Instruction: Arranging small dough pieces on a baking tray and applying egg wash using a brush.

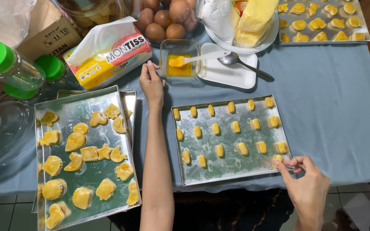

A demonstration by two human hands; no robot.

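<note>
Three baking trays are in sight. The middle tray (232, 173) lies with its long axis left to right across the blue-clothed table (330, 111), right in front of the person, and carries about twenty-one small oblong dough pieces (216, 128) in four loose rows, most standing end-on toward the far side. The right hand (308, 188) is at that tray's near right corner, fingers (288, 163) pinched on the rim beside the last piece. The left hand (151, 81) reaches far forward, fingers loosely curled and holding nothing, fingertips just beside the small glass dish (180, 57). That dish holds yellow egg wash and a white brush (195, 57) lying across it, handle pointing right. The left tray (86, 111) bears some seventeen shaped pastries (76, 141), glazed yellow. A third tray (322, 28) at the far right holds more. Two green-capped jars (9, 66) stand at left, and brown eggs (163, 19) sit in a bag behind the dish.
</note>
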